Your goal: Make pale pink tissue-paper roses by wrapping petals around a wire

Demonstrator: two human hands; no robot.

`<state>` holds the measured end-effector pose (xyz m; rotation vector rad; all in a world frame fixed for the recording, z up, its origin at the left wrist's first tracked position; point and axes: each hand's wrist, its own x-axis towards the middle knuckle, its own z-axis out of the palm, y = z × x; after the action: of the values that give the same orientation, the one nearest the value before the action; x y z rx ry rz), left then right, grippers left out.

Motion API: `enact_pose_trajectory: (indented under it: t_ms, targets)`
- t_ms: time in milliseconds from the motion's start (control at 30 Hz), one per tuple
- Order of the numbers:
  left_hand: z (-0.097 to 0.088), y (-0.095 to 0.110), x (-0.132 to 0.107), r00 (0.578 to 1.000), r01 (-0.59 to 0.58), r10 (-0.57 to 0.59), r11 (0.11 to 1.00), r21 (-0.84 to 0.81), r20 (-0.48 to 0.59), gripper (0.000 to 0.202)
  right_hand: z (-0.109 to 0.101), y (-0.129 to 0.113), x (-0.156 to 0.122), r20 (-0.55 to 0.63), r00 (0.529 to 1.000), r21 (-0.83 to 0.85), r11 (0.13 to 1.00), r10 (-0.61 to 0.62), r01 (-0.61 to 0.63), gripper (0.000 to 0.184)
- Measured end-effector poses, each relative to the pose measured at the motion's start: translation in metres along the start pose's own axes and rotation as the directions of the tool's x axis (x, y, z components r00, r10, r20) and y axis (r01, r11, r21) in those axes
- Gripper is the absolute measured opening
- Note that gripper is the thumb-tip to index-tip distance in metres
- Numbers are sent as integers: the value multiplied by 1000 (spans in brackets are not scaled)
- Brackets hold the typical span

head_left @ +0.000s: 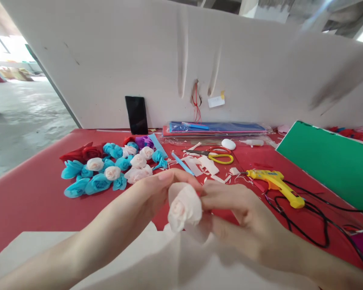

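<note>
A pale pink paper rose (pixel 184 209) is held up between my two hands, its rolled centre facing me. My left hand (pixel 166 183) curls around its far left side, fingers bent behind the petals and partly hidden. From the right, my right hand (pixel 232 209) pinches the outer petal edge between thumb and fingers. To the left lie several finished paper flowers: blue ones (pixel 99 183), pale pink ones (pixel 138 161), red ones (pixel 92 152) and a purple one (pixel 144 141). Pale paper scraps (pixel 208 165) are scattered just beyond my hands.
Red-and-yellow-handled scissors (pixel 220 156), a blue pen (pixel 183 164) and a white oval object (pixel 228 144) lie beyond. Right, a yellow glue gun (pixel 275 183) trails a black cord (pixel 326 225) near a green board (pixel 326 165). A phone (pixel 136 115) leans on the wall.
</note>
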<state>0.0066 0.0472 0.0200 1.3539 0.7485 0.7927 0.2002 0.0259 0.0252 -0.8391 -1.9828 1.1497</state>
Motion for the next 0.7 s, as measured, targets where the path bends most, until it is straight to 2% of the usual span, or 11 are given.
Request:
enact_pose_trajectory:
  t_ms: [33, 100, 167, 233, 500, 700]
  targets:
    - [2, 1, 1, 1000, -17, 17, 999, -47, -1, 40, 0, 3, 0, -25, 999, 30, 999, -21, 21, 17]
    - [5, -1, 2, 999, -37, 36, 988, -147, -12, 33, 1, 9, 0, -70, 995, 187, 981, 73, -59, 16]
    - [4, -7, 1, 998, -41, 32, 979, -201, -45, 28, 2, 17, -1, -12, 990, 371, 920, 138, -124, 18]
    - [2, -14, -1, 999, -26, 16, 977, -214, -51, 25, 5, 22, -2, 15, 982, 460, 871, 187, -172, 23]
    - [4, -16, -2, 1000, 6, -1, 987, -159, 28, 10, 13, 20, -4, -19, 960, 618, 758, 280, -209, 17]
    - [6, -23, -1, 1000, -14, 12, 990, -139, -16, 13, 18, 17, -3, -38, 968, 616, 769, 249, -174, 20]
